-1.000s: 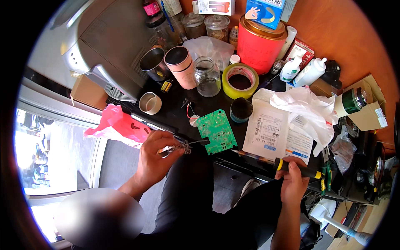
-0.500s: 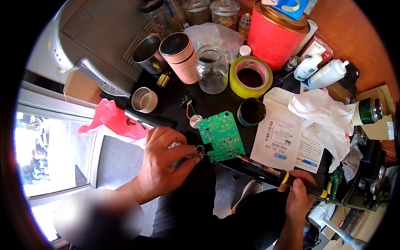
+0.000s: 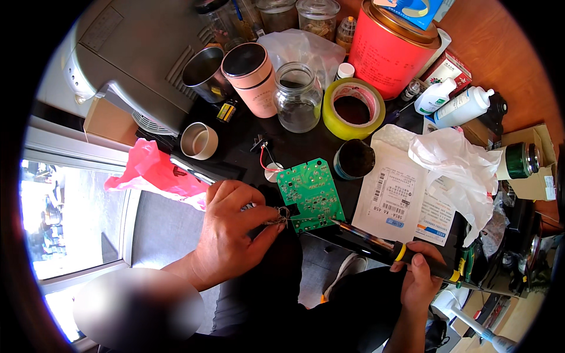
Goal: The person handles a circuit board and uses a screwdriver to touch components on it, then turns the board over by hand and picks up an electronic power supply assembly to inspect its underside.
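My left hand (image 3: 234, 229), left of centre, is closed on a tangle of thin wire (image 3: 279, 216) beside the lower left of a green circuit board (image 3: 312, 194). My right hand (image 3: 421, 273), at lower right, grips the black-and-yellow handle of a soldering iron (image 3: 385, 247); its tip meets or is very near the board's lower edge. A small white round part (image 3: 273, 173) with a red wire sits at the board's upper left. A dark round container (image 3: 354, 159) stands right of the board, beside white papers (image 3: 388, 194).
On the black desk (image 3: 232, 156) are a metal cup (image 3: 199, 141), pink tumbler (image 3: 252, 88), glass jar (image 3: 297, 106), yellow tape roll (image 3: 353, 129), red canister (image 3: 382, 59) and white bottles (image 3: 462, 109). A pink bag (image 3: 150, 170) lies at left; crumpled white plastic (image 3: 453, 159) at right.
The view has shifted slightly. My left hand with the wire has moved closer to the board, and the soldering iron's tip has moved up to the board's lower edge.
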